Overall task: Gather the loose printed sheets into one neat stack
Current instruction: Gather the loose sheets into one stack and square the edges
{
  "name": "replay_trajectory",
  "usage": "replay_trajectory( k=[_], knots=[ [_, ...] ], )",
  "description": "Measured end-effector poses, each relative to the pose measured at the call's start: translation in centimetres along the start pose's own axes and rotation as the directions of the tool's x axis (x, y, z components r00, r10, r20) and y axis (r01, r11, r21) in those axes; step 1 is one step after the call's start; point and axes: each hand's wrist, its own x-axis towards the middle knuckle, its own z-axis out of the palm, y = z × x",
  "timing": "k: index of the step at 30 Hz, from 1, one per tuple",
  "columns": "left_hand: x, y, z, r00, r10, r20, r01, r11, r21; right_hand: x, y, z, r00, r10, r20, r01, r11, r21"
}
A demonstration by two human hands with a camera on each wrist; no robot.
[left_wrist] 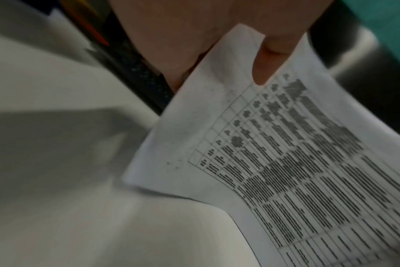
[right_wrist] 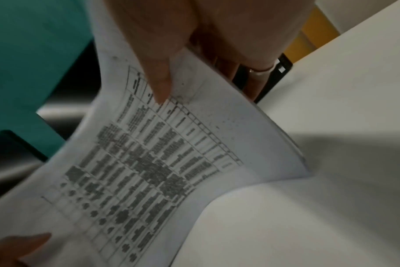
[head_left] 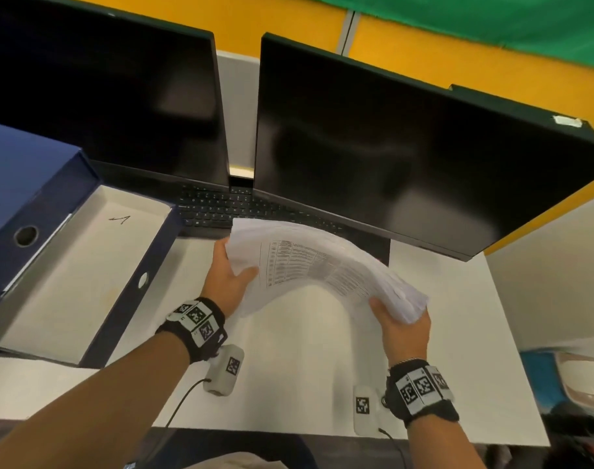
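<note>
A thick stack of printed sheets [head_left: 315, 265] with a table on the top page is lifted above the white desk [head_left: 288, 367] and bows upward in an arch. My left hand [head_left: 227, 279] grips its left end, thumb on top of the page. My right hand [head_left: 398, 324] grips the right end, thumb on top and fingers underneath. In the left wrist view the thumb [left_wrist: 269, 61] presses on the sheets [left_wrist: 286, 162]. The right wrist view shows my thumb [right_wrist: 158, 75] on the printed table of the sheets [right_wrist: 149, 162], with the other hand's thumb [right_wrist: 23, 243] at the lower left.
An open dark blue box [head_left: 72, 275] with a white inside lies at the left, its lid [head_left: 24, 184] beside it. Two dark monitors [head_left: 390, 147] and a black keyboard [head_left: 221, 208] stand behind the sheets. A wall edge [head_left: 552, 265] rises at the right.
</note>
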Motion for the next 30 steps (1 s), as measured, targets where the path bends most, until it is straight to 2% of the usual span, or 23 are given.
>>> replay_trajectory(
  k=[3,6,9,12,14,16,18,20,22,24,26,28,30],
  knots=[
    [1.0,-0.3,0.0,0.998,-0.065,0.005,0.065,0.997,-0.05,0.4,0.7,0.0,0.999,0.046,-0.01,-0.045,0.998,0.053],
    [1.8,-0.5,0.6,0.996,-0.084,0.032,0.085,0.996,-0.016,0.4,0.6,0.3,0.997,0.082,0.003,-0.082,0.992,0.095],
    [2.0,-0.1,1.0,0.999,-0.029,0.026,0.028,0.999,0.039,0.5,-0.1,0.3,0.994,0.104,-0.032,-0.101,0.992,0.074],
    [2.2,0.7,0.4,0.999,0.029,-0.039,-0.024,0.992,0.122,1.3,-0.6,-0.3,0.993,0.107,-0.041,-0.101,0.988,0.119],
    [2.8,-0.1,-0.1,0.997,-0.002,-0.073,0.018,0.977,0.214,1.9,0.3,-0.2,0.993,0.116,-0.005,-0.116,0.993,0.015],
    [2.8,-2.0,-0.5,0.992,-0.128,-0.013,0.124,0.922,0.366,2.6,2.9,0.4,0.969,0.237,0.067,-0.224,0.962,-0.153],
    [2.3,-4.1,-0.7,0.955,-0.295,0.04,0.247,0.859,0.448,2.4,5.4,1.1,0.92,0.37,0.128,-0.319,0.898,-0.302],
    [1.7,-5.3,-0.4,0.924,-0.374,0.076,0.298,0.831,0.469,2.1,7.8,1.9,0.902,0.41,0.136,-0.334,0.861,-0.383],
    [1.0,-5.8,0.0,0.906,-0.393,0.153,0.277,0.828,0.487,1.6,8.5,2.0,0.898,0.413,0.15,-0.333,0.862,-0.382],
    [0.9,-5.7,-0.3,0.899,-0.4,0.179,0.283,0.842,0.459,1.6,8.9,1.7,0.894,0.419,0.156,-0.326,0.85,-0.415],
    [1.4,-5.8,-0.7,0.898,-0.414,0.151,0.314,0.841,0.441,1.9,8.8,1.1,0.891,0.435,0.128,-0.344,0.832,-0.435],
    [1.4,-5.8,-0.8,0.894,-0.428,0.135,0.312,0.809,0.498,1.8,8.6,1.2,0.885,0.456,0.094,-0.38,0.823,-0.422],
    [1.5,-6.0,-0.3,0.92,-0.383,0.078,0.295,0.811,0.504,1.7,8.6,1.4,0.879,0.469,0.087,-0.402,0.826,-0.395]
  ],
)
